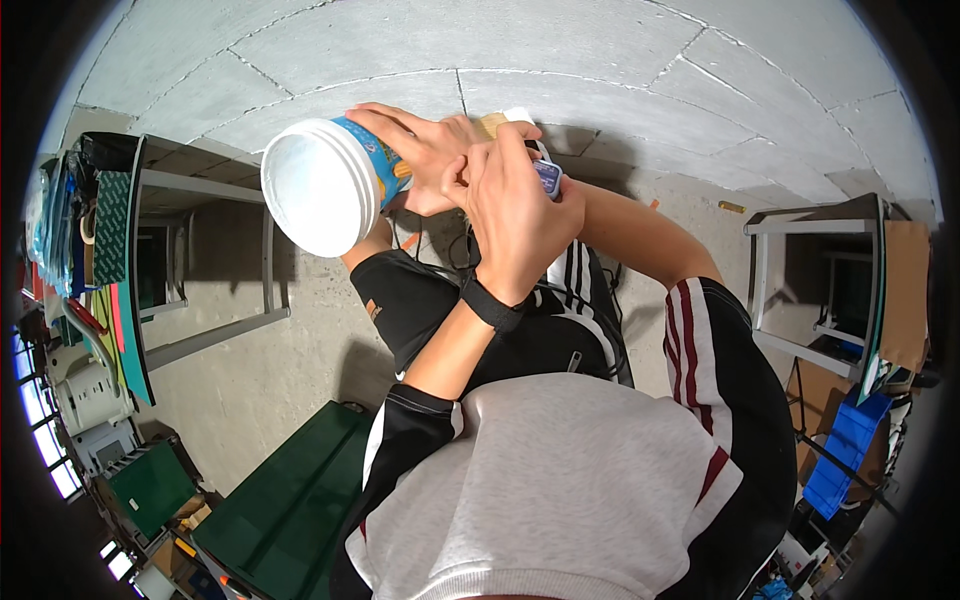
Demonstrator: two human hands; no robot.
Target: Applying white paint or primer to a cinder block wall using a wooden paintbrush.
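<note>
Tilting sideways, the white tub (325, 185) lies with its long axis running left to right, lid end leftmost. Just right of the tub, the left hand (425, 150) clasps its body; the right hand (515, 215), beside it, pinches a small purple-labelled object (548, 178).

A: Where is there room?

B: Between the two hands and the grey wall (560, 60) ahead, and down the concrete floor (270, 370) on the left.

A: What blocks the way?

B: The white bucket (322, 185) up at the left, a metal rack (200, 255) beside it, a green bin (285, 505) low left, and another rack (815, 290) on the right.
</note>
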